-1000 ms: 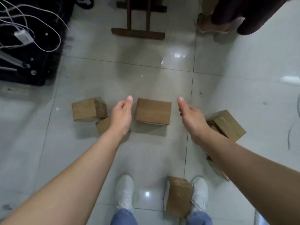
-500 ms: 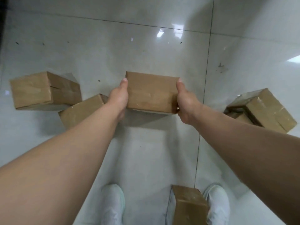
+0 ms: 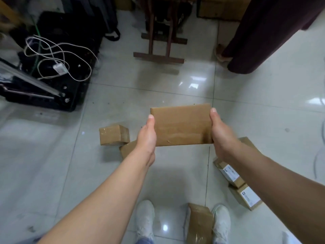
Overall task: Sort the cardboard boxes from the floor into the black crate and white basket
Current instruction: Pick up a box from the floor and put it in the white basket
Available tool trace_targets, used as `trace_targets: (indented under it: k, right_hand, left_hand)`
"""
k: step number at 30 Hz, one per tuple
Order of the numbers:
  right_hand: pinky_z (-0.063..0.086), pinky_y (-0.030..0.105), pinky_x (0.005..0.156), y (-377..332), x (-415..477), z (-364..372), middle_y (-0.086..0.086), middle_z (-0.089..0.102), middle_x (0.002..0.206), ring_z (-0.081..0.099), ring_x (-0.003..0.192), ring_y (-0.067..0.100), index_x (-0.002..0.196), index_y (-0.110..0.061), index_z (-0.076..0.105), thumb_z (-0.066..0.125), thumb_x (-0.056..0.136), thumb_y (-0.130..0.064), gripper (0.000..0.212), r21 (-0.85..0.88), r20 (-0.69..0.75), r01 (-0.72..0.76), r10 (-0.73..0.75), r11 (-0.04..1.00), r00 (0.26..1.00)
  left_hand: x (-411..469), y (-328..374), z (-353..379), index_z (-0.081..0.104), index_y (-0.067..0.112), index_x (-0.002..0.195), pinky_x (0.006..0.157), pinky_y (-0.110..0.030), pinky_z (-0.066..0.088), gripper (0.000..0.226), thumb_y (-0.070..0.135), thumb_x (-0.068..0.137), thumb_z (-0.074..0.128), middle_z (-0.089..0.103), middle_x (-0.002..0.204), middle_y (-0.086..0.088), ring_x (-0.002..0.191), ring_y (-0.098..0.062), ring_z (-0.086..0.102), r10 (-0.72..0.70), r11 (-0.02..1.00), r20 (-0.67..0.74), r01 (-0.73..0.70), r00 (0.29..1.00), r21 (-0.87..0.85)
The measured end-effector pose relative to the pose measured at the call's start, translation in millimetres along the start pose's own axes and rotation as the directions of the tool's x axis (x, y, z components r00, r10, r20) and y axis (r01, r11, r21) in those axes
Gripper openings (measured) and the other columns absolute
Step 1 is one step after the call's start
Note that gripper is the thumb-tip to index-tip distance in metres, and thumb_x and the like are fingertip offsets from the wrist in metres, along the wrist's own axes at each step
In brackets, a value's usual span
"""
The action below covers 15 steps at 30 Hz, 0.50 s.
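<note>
My left hand (image 3: 146, 138) and right hand (image 3: 222, 136) clasp the short ends of a cardboard box (image 3: 182, 125) at 12 o'clock, its long axis running 9-to-3. A likely black crate (image 3: 77, 95) lies at 10 o'clock, nearer my left.

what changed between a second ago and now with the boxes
A second ago both hands hovered open beside the middle box. Since then the left hand and right hand took hold of its two ends and lifted it off the floor. The small box at the left, the near box between the shoes and the labelled boxes at the right stayed where they lay.
</note>
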State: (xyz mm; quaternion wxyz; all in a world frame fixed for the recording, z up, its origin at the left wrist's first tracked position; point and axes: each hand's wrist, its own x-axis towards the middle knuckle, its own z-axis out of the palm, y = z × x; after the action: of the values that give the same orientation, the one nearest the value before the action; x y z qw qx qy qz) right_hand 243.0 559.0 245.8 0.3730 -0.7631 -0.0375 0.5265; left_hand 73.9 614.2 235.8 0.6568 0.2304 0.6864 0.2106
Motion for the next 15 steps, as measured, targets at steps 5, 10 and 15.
trace_targets:
  k: [5,10,15]
  right_hand:
    - [0.038,0.03,0.091,-91.8,-124.9,-5.9,-0.001,0.064,0.118,0.058,0.108,0.015,0.122,-0.014,0.06,0.038,0.089,-0.066,0.065,0.027,-0.021,0.088,-0.088,0.996,0.996]
    - [0.035,0.037,0.108,-154.0,-244.2,-3.5,0.001,0.06,0.126,0.055,0.115,0.017,0.129,-0.015,0.056,0.035,0.09,-0.065,0.067,0.058,-0.027,0.195,-0.194,0.979,0.981]
    - [0.035,0.039,0.11,-173.7,-335.9,-3.1,-0.001,0.06,0.127,0.054,0.117,0.016,0.131,-0.017,0.055,0.034,0.089,-0.066,0.067,0.142,-0.034,0.253,-0.251,0.957,0.967]
  left_hand:
    - [-114.8,98.7,-32.7,0.062,0.015,0.093,0.073,-0.028,0.049,0.042,0.052,0.095,0.042,0.066,0.086,0.004,0.069,-0.011,0.062,0.033,0.998,0.005,-0.033,0.999,-0.062]
    - [-220.3,184.1,-73.5,0.063,0.018,0.104,0.068,-0.031,0.053,0.049,0.058,0.094,0.037,0.067,0.093,0.005,0.076,-0.011,0.063,0.139,0.989,0.028,-0.137,0.99,-0.049]
    - [-306.5,222.7,-112.3,0.063,0.016,0.111,0.049,-0.028,0.052,0.055,0.061,0.093,0.036,0.069,0.091,0.002,0.075,-0.014,0.065,0.219,0.975,0.062,-0.216,0.974,-0.054]
